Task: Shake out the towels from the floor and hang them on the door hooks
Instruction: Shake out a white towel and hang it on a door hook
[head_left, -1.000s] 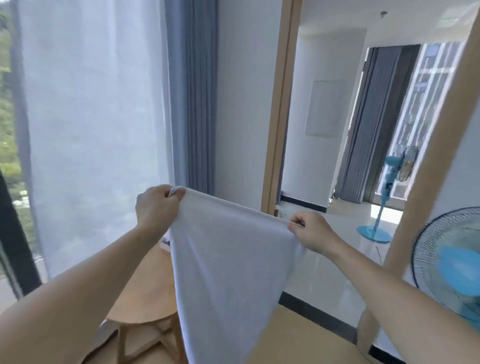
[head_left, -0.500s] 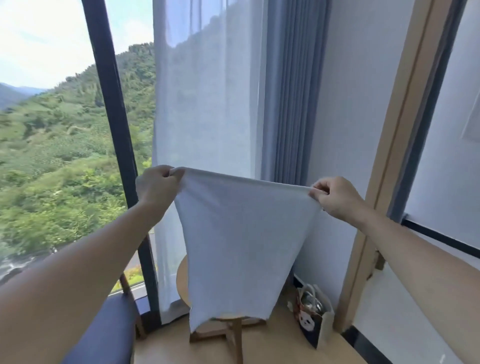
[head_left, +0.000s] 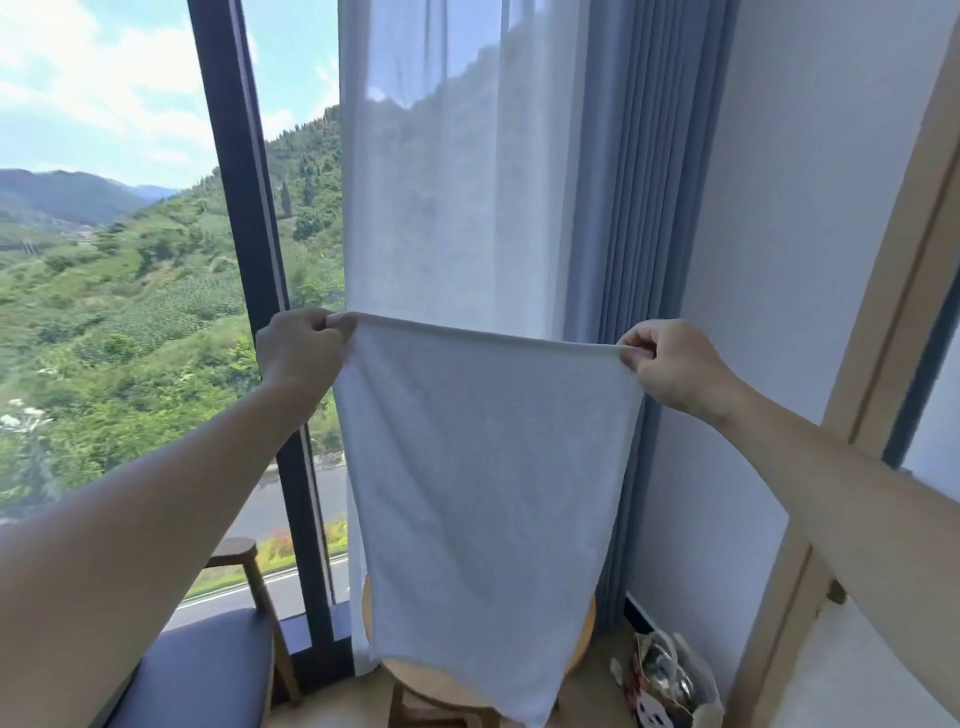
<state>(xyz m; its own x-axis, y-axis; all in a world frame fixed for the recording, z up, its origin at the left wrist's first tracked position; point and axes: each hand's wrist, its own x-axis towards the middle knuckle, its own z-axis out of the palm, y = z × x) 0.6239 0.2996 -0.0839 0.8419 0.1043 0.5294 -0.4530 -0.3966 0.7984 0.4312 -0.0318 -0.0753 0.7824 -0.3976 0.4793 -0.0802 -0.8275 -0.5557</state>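
A pale blue-white towel (head_left: 483, 493) hangs spread out in front of me, stretched along its top edge. My left hand (head_left: 301, 351) pinches the towel's top left corner. My right hand (head_left: 670, 364) pinches the top right corner. Both arms reach forward at chest height. The towel's lower end dangles free over a round wooden stool (head_left: 436, 686). No door hooks are in view.
A sheer white curtain (head_left: 447, 208) and a grey-blue drape (head_left: 639, 208) hang behind the towel by a tall window. A padded chair (head_left: 208, 670) stands at lower left. A small bag (head_left: 670, 686) sits on the floor by the wooden door frame (head_left: 883, 322) at right.
My view has swung left from the doorway to the window. Both hands have kept hold of the towel's corners and pulled its top edge wider and flatter.
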